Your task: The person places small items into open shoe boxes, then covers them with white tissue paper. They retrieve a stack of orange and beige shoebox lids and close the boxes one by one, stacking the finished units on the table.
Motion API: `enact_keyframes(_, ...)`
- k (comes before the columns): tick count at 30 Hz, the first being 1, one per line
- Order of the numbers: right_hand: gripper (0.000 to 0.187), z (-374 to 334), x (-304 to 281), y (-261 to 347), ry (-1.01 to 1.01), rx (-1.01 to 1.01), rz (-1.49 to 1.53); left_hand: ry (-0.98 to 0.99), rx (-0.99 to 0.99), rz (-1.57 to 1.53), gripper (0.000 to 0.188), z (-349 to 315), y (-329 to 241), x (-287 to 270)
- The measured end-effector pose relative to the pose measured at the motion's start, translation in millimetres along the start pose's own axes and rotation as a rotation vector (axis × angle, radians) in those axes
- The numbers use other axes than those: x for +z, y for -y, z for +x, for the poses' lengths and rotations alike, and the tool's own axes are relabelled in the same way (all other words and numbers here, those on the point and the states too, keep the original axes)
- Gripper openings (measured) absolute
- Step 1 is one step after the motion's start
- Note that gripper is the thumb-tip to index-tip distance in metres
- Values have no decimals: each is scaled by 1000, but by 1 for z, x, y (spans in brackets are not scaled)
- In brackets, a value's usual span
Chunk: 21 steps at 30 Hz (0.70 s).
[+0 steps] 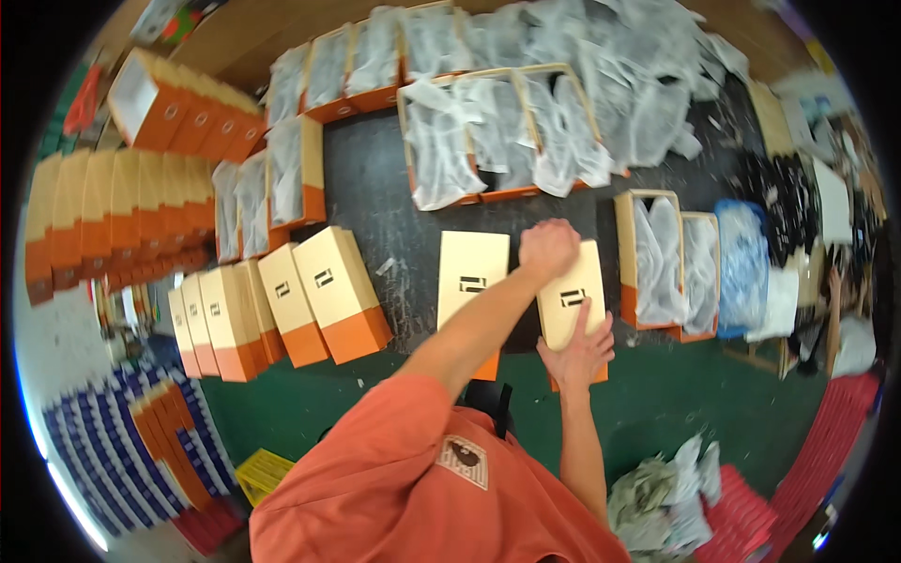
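On the dark table in front of me lies a shoebox point(560, 314) with a cream lid and an orange near end. My left hand point(549, 249) is closed over its far left corner, fingers curled out of sight. At the near end my right hand point(580, 352) spans the lid, with one finger stretched along the top, the thumb on the left and the others at the right side. Just left lies another lidded shoebox point(474, 258), partly behind my left forearm.
Open shoeboxes point(441, 192) with white-wrapped contents fill the back and sides of the table. Several lidded shoeboxes point(333, 281) stand at the left, beside stacked ones point(117, 202). A blue plastic bag point(741, 267) lies right, a yellow crate point(265, 477) on the green floor.
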State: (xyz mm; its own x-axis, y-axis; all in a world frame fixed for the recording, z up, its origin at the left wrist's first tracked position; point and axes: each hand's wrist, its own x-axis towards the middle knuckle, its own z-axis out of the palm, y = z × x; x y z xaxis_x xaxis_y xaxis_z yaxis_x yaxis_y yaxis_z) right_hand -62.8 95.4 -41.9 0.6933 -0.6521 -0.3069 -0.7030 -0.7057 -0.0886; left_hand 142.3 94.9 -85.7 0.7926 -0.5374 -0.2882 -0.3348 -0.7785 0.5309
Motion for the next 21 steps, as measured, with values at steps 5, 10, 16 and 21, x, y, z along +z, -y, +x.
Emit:
enact_keyframes(5,122,5,-3,-8,99,-83,-6,-266,214,-298,14,-16,28,-4)
enact_keyframes(10,82,50,11,-60,215,-71,784,-674,181,-31,42,-133,144,-120)
enact_keyframes(16,68,48,21,1,210,-113,809,-373,-403,498,63,-247,240,-98)
enact_keyframes(21,63,27,40,44,181,-143,898,-394,-169,209,73,-251,200,-77)
